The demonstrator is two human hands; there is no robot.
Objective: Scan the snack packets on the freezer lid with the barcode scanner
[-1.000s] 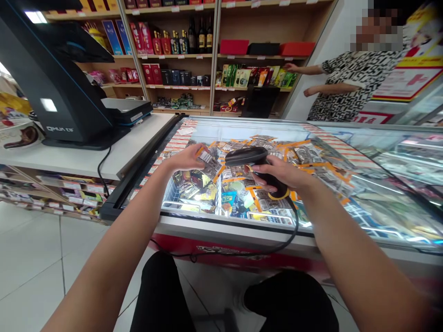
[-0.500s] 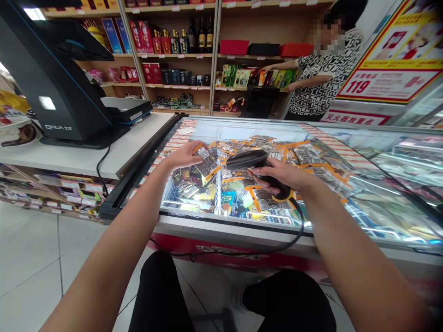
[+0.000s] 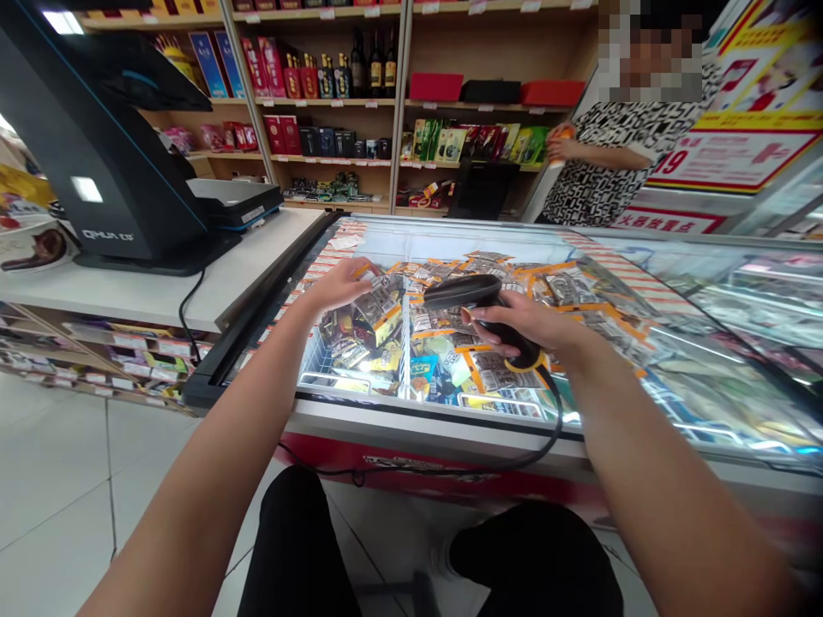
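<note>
My right hand [image 3: 531, 320] is wrapped round the handle of a black barcode scanner [image 3: 461, 291]. From the base of its handle a black cable [image 3: 558, 411] loops down in front of the freezer. My left hand [image 3: 343, 286] pinches the upper edge of a clear snack packet [image 3: 381, 302] with orange trim and dark contents. The packet is tilted, left of the scanner head, and above a basket of mixed packets. Beneath the scanner lie more orange-trimmed packets [image 3: 505, 370] and a blue packet [image 3: 443, 381], seen in the freezer. My fingertips are partly hidden.
A freezer case [image 3: 360, 404] spans the front. On the left, a counter [image 3: 257, 253] carries a black checkout terminal [image 3: 145, 188]. Stocked shelves [image 3: 321, 103] line the back. Behind the freezer, another person [image 3: 610, 154] holds an orange-and-white container [image 3: 559, 146].
The packet in my left hand has shifted slightly and its tilt has changed. The scanner head has turned slightly. The other person has moved right, bringing the container away from the shelf.
</note>
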